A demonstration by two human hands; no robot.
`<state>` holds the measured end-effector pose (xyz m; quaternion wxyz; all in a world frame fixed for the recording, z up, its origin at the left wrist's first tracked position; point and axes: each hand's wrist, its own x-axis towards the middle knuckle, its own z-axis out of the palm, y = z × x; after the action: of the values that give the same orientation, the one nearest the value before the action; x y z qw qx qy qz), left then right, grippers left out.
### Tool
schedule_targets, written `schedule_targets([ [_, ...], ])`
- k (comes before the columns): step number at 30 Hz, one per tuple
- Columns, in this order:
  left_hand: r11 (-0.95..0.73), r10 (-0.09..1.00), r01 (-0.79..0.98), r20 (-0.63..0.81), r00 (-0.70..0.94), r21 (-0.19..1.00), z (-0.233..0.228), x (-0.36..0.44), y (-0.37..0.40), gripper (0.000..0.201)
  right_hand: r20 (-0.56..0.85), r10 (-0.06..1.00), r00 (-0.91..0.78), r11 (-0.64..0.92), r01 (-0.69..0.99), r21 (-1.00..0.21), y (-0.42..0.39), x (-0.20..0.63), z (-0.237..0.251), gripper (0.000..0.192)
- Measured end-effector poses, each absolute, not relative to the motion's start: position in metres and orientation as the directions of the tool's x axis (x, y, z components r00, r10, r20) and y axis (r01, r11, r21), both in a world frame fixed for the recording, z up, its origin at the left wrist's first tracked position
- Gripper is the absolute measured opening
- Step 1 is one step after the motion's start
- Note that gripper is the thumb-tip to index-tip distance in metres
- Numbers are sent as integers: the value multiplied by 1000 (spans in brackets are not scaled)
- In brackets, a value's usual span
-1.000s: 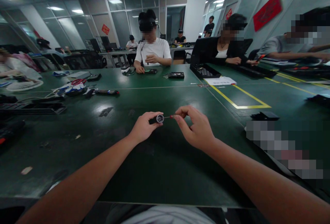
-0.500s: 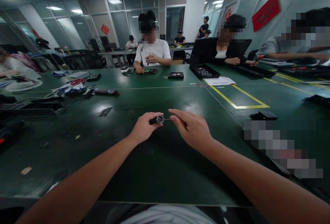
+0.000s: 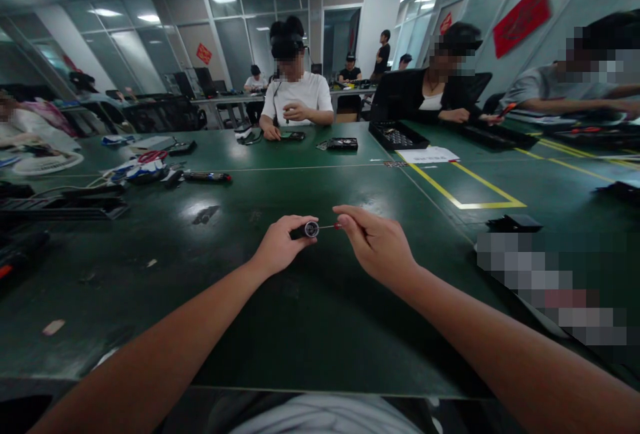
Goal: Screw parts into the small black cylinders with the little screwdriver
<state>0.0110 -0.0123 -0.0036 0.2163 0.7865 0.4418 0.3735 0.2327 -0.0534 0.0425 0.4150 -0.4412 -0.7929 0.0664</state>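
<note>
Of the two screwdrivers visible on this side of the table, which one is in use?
The small red-handled screwdriver in the right hand, tip at the black cylinder. The other screwdriver lies untouched far left.

Left hand and right hand meet over the near middle of the table, left hand on a small cylinder part, right hand just right of it on a thin screwdriver whose tip touches the part. Far left on the table: scissors, a pen-like tool right of them. Far middle: a seated person behind a small tray. Far right: a parts tray, with a paper sheet just near of it. Right, near: a flat box.
</note>
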Motion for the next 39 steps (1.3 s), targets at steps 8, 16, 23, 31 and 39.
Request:
schedule_targets([
  [8,-498,867,562,377,324,660,-2,10,-12,41,599,757,-262,615,597,-515,-49,235,40,24],
  [16,-511,859,568,368,355,645,-2,11,-14,39,536,806,-251,550,652,-521,-48,235,42,32],
  [23,-521,854,547,389,347,656,-5,8,-11,41,558,767,-317,612,624,-486,-50,233,42,37],
  [31,-514,858,551,379,348,657,-4,12,-13,39,508,810,-292,555,659,-507,-51,234,43,33],
  [39,-501,864,550,358,353,668,-4,11,-13,39,501,787,-360,603,618,-504,-54,234,46,23],
])
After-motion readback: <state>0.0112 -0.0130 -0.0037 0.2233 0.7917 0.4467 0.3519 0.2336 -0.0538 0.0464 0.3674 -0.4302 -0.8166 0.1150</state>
